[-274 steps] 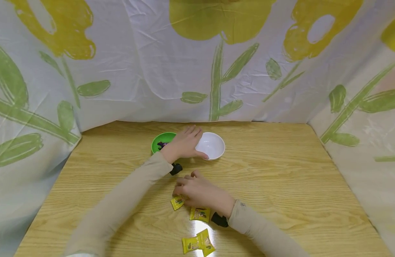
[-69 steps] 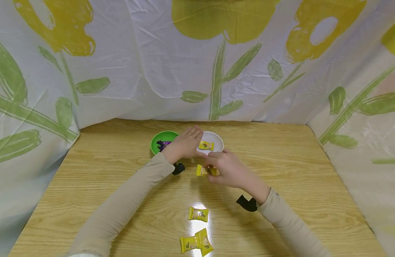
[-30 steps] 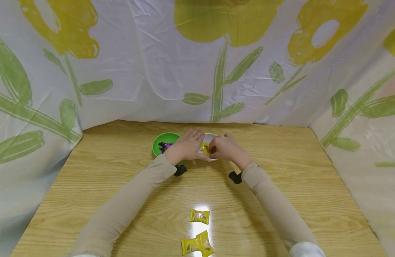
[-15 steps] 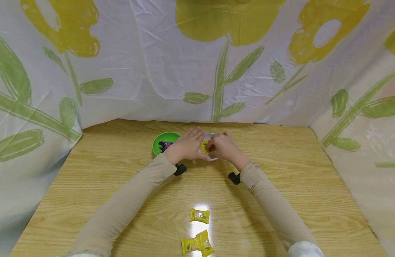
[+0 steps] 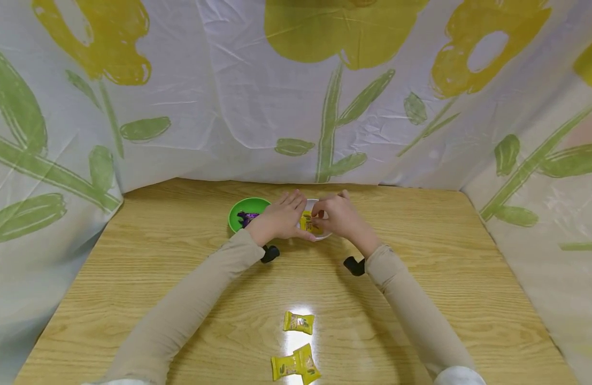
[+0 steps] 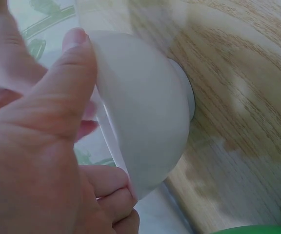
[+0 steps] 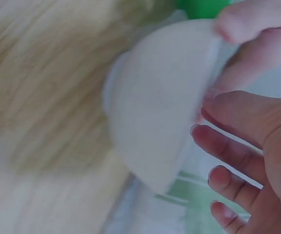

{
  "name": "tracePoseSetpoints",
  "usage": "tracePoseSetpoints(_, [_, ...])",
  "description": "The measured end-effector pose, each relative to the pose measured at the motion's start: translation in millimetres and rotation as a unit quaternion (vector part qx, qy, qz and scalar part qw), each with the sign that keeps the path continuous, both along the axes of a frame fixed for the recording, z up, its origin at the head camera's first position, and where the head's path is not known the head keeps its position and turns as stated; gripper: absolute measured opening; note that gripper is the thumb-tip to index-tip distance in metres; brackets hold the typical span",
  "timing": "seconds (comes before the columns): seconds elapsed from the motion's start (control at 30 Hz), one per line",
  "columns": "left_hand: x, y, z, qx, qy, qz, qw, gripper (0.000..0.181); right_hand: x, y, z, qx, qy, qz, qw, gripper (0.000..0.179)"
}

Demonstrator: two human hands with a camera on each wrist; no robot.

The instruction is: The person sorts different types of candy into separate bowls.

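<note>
Right grip hangs narrow over the white bowl, thumb beside loosely bent fingers, with nothing seen between them; at least one yellow packet lies in that bowl just below. Releasing it there looks like the step in hand, and the next move probably calls for lifting clear and reaching for another. Left grip spreads wide, thumb and fingers on the same rim. Beside it, the green bowl holds a purple-wrapped item. Well apart, three more yellow packets lie on the desk, two overlapping.
</note>
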State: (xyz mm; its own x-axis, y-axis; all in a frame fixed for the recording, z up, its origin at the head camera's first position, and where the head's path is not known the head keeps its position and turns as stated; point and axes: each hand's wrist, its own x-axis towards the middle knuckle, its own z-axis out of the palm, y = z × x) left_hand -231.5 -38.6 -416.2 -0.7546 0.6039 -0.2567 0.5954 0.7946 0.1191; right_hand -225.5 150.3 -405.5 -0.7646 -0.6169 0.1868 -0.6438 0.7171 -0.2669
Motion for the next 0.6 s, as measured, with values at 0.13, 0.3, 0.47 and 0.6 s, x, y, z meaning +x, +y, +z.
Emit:
tracePoseSetpoints(0.13, [-1.8,0.1,-1.8,-0.002,0.003,0.001,1.0000,0.112,8.4,-0.2,9.9,-0.017,0.009,0.016,0.9997,0.005])
tracePoseSetpoints(0.3, [-1.4,0.6,-0.6,0.003,0.001,0.001,1.0000,0.109,28.2,-1.9,20.7,-0.032,0.028,0.039,0.9984,0.003])
tracePoseSetpoints(0.47, [1.0,0.7,1.3,-0.012,0.011,-0.005,0.9999,0.097,53.4,-4.1,27.4,-0.076,0.044,0.078,0.9930,0.005])
tracePoseSetpoints(0.6, [2.0,0.3,1.6,-0.013,0.010,-0.003,0.9999,0.096,73.8,-5.3,26.6,-0.083,0.045,0.103,0.9902,0.006])
